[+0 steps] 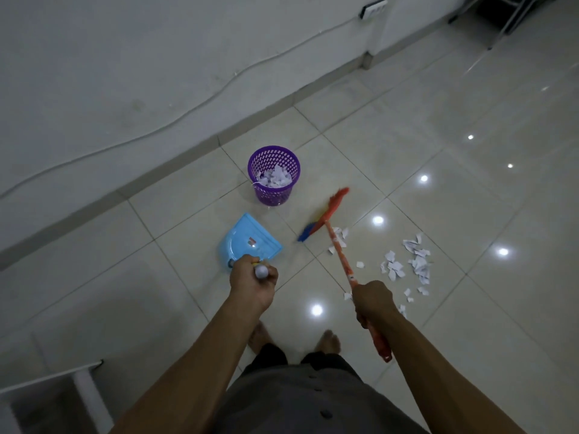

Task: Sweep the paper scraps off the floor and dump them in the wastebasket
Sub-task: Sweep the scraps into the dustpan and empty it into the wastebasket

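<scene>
Right of the purple wastebasket (272,195), paper scraps (416,261) lie scattered on the tiled floor (470,198), just beside the right hand (371,303), which clasps the orange broom (340,252) by its handle; the bristles rest between scraps and wastebasket. Just this side of the wastebasket, the left hand (253,278) grips the blue dustpan (247,239) handle.

The scene is dim, with a cool grey-blue cast. Small lights from above reflect as hard white glare spots on the glossy floor tiles (438,198), mostly toward the right edge. The wall (125,73) looks flat and murky. Wide-angle distortion bows the skirting (175,165) and stretches the corners. The paper scraps (416,261) read pale but soft-edged, and the top right corner falls dark and blurred.
</scene>
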